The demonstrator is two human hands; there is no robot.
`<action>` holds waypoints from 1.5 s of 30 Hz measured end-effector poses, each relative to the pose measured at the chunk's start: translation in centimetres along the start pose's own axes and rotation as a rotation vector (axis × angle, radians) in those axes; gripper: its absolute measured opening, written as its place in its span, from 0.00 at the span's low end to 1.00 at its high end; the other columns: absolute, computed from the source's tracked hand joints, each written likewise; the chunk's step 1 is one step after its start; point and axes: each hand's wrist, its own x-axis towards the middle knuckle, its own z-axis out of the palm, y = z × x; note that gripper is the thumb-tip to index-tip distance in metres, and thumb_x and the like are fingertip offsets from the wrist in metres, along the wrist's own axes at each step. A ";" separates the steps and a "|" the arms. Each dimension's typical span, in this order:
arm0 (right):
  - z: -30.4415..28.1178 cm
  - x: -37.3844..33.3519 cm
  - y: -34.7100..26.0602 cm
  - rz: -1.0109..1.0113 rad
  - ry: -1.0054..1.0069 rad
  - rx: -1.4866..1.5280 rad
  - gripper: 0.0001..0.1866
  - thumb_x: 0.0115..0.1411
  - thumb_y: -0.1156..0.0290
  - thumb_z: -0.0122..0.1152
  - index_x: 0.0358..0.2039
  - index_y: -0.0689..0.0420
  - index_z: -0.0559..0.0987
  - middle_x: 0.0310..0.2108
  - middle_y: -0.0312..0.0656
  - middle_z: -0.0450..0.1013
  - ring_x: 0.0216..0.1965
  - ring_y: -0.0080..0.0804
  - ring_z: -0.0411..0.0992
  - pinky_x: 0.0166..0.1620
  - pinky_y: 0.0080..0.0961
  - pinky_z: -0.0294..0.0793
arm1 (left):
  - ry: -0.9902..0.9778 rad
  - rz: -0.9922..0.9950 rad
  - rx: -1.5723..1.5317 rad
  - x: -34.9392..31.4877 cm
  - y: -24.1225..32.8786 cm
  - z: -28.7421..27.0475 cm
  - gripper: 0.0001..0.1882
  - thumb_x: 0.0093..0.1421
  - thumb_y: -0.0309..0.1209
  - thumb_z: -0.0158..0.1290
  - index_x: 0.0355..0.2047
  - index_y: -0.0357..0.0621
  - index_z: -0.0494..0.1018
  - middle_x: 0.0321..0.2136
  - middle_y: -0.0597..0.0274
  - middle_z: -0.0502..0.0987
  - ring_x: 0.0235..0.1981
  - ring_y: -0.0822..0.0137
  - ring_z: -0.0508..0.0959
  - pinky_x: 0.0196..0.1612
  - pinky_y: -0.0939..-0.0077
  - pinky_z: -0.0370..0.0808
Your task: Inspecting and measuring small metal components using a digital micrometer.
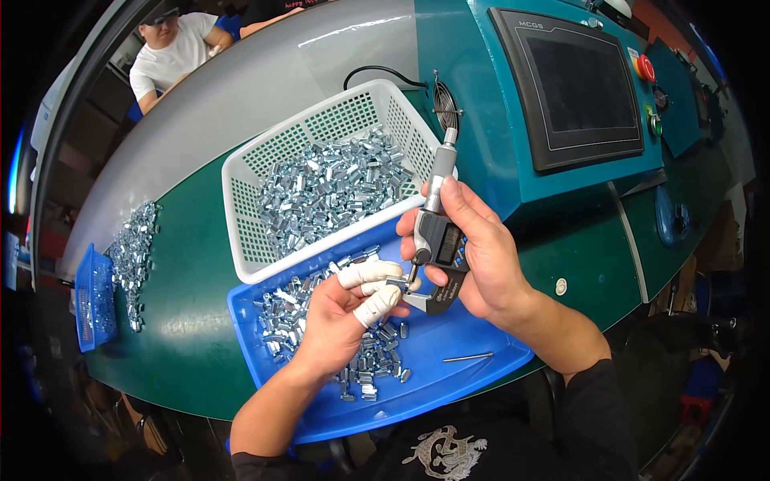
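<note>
My right hand (493, 260) is wrapped round a digital micrometer (439, 228), thumb near its silver thimble and the small display facing up. White finger cots cover some fingertips of my left hand (333, 325), which pinches a small shiny metal part (396, 282) at the micrometer's jaws. Whether the jaws touch the part cannot be made out. Both hands are above a blue tray (457, 381) that carries many similar loose parts (373, 361) and one long thin metal pin (468, 357).
Behind the tray stands a white perforated basket (241, 216) heaped with metal parts. More parts (132, 248) lie at the left beside a small blue basket (87, 309). A teal machine with a dark screen (581, 84) rises at the right. Across the table sits another person (170, 56).
</note>
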 end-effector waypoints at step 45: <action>0.2 0.0 0.5 0.148 -0.037 -0.074 0.20 0.66 0.52 0.39 0.44 0.56 0.69 0.30 0.43 0.73 0.26 0.25 0.74 0.15 0.14 0.64 | -0.248 0.105 1.603 -0.6 -0.7 -1.3 0.14 0.43 0.31 0.59 0.30 0.38 0.74 0.28 0.53 0.73 0.31 0.51 0.75 0.34 0.59 0.74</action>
